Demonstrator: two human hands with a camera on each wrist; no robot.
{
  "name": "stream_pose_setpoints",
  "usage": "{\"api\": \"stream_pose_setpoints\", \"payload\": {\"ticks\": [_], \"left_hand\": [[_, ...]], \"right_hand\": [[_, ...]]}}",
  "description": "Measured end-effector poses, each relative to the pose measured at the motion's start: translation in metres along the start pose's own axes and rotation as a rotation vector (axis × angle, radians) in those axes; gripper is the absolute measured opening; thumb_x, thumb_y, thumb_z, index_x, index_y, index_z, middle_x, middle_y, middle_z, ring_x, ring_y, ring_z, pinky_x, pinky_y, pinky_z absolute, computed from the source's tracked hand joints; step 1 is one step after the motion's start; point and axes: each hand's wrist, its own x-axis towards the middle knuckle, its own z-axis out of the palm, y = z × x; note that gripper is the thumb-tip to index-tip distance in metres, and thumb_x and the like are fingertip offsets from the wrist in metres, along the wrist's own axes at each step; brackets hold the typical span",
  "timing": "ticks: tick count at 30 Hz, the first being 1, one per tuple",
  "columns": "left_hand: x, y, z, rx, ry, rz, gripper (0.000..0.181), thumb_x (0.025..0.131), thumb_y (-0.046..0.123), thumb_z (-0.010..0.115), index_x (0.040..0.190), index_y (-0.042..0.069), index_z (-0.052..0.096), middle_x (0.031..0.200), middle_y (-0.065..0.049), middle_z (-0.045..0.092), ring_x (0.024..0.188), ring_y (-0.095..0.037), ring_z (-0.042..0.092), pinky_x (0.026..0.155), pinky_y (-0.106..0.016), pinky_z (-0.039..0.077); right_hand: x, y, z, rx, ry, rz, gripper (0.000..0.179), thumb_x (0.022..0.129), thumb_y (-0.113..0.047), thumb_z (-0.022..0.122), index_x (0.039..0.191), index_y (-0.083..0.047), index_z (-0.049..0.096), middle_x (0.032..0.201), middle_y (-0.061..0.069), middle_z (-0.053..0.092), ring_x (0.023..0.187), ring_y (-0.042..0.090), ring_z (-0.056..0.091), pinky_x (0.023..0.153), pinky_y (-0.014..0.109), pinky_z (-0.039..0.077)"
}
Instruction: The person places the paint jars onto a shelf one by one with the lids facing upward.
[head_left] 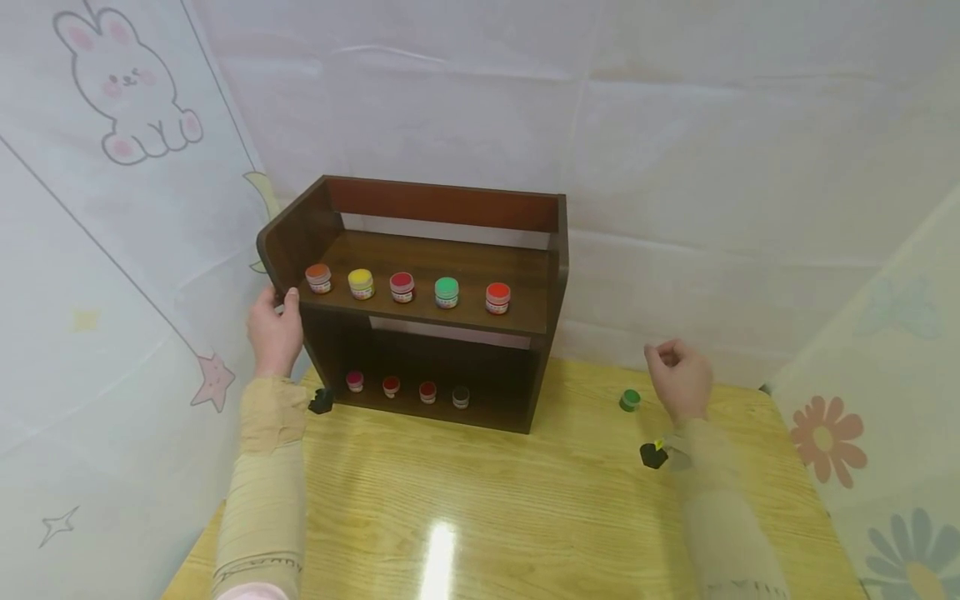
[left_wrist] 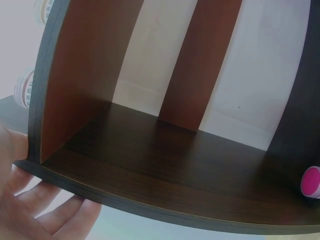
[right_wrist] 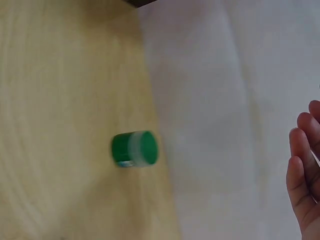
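My left hand (head_left: 276,335) grips the left side of a dark brown two-tier wooden shelf (head_left: 431,323) by its front edge. In the left wrist view the fingers (left_wrist: 77,220) lie along the outer side of the panel, and the thumb is at the upper board's edge. My right hand (head_left: 681,379) hovers above the table, to the right of the shelf, with fingers loosely bent and nothing in them. Just left of it, a small green paint jar (head_left: 630,401) stands on the table, apart from the hand. The right wrist view shows this green jar slightly blurred.
On the upper board stand an orange-brown jar (head_left: 318,278), a yellow jar (head_left: 362,285) and others in a row. Several more, including a magenta jar (head_left: 355,382), line the lower board. Black objects (head_left: 321,401) lie on the wooden table (head_left: 480,483). Printed white cloth surrounds it.
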Motion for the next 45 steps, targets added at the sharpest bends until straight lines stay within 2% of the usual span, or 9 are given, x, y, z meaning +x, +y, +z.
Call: {"api": "stream_pose_setpoints", "payload": {"ticks": [5,9,14,17,19,22,28,36,45], "left_hand": [[0.000,-0.001,-0.001,0.001,0.002,0.000,0.046,0.108,0.036,0.046,0.132,-0.001,0.059,0.133,-0.022,0.061,0.125,-0.035,0.056,0.104,-0.050,0.045],[0.000,-0.001,-0.001,0.000,-0.008,-0.008,0.047,0.108,0.038,0.045,0.134,0.001,0.059,0.135,-0.021,0.060,0.126,-0.035,0.055,0.105,-0.049,0.045],[0.000,0.000,-0.001,-0.008,-0.017,-0.013,0.048,0.108,0.038,0.044,0.135,0.001,0.058,0.136,-0.021,0.059,0.127,-0.034,0.055,0.105,-0.049,0.045],[0.000,0.000,0.000,-0.009,-0.014,-0.006,0.047,0.108,0.037,0.045,0.134,0.000,0.059,0.134,-0.021,0.060,0.126,-0.034,0.055,0.105,-0.049,0.045],[0.001,-0.001,0.001,-0.008,-0.010,0.000,0.046,0.108,0.036,0.045,0.133,0.000,0.059,0.133,-0.021,0.061,0.126,-0.034,0.055,0.105,-0.049,0.045],[0.000,-0.001,0.002,0.000,0.001,0.012,0.044,0.108,0.034,0.046,0.130,-0.002,0.060,0.132,-0.023,0.061,0.126,-0.036,0.056,0.105,-0.049,0.045],[0.000,-0.001,0.002,0.014,0.020,0.035,0.042,0.108,0.031,0.047,0.125,-0.005,0.060,0.129,-0.025,0.062,0.124,-0.038,0.056,0.105,-0.049,0.045],[-0.001,-0.001,0.002,0.010,0.016,0.034,0.042,0.108,0.032,0.046,0.125,-0.004,0.060,0.129,-0.025,0.062,0.124,-0.037,0.056,0.104,-0.050,0.046],[0.001,-0.002,0.002,0.014,0.018,0.032,0.044,0.108,0.033,0.045,0.125,-0.004,0.060,0.129,-0.024,0.062,0.124,-0.038,0.057,0.104,-0.050,0.045]], "right_hand": [[-0.006,0.027,0.014,-0.073,-0.118,0.040,0.036,0.101,-0.039,0.062,0.094,-0.005,0.072,0.087,0.013,0.070,0.074,0.027,0.062,0.064,0.039,0.049],[-0.011,0.049,0.024,-0.108,-0.283,0.074,0.046,0.102,-0.044,0.058,0.115,-0.001,0.070,0.117,0.023,0.067,0.097,0.039,0.064,0.073,0.050,0.056],[-0.021,0.060,0.030,-0.136,-0.474,0.112,0.057,0.103,-0.036,0.058,0.144,0.003,0.051,0.150,0.033,0.041,0.129,0.055,0.043,0.095,0.068,0.045],[-0.027,0.062,0.034,-0.175,-0.544,0.135,0.063,0.101,-0.026,0.059,0.151,0.006,0.039,0.157,0.036,0.025,0.137,0.060,0.029,0.105,0.072,0.032],[-0.030,0.064,0.036,-0.204,-0.585,0.148,0.067,0.100,-0.024,0.058,0.154,0.006,0.031,0.159,0.036,0.016,0.138,0.061,0.025,0.107,0.071,0.029],[-0.034,0.068,0.040,-0.219,-0.615,0.139,0.071,0.099,-0.021,0.058,0.156,0.005,0.026,0.160,0.036,0.010,0.138,0.061,0.024,0.107,0.070,0.032],[-0.035,0.072,0.043,-0.213,-0.651,0.092,0.071,0.097,-0.015,0.059,0.156,0.006,0.025,0.159,0.038,0.011,0.135,0.063,0.028,0.104,0.070,0.035],[-0.036,0.070,0.042,-0.174,-0.700,0.124,0.073,0.098,-0.012,0.057,0.157,0.007,0.019,0.161,0.036,0.006,0.139,0.061,0.022,0.109,0.070,0.027],[-0.039,0.076,0.043,-0.174,-0.695,0.119,0.068,0.096,-0.013,0.052,0.156,0.006,0.025,0.149,0.041,0.030,0.129,0.060,0.039,0.102,0.069,0.038]]}}
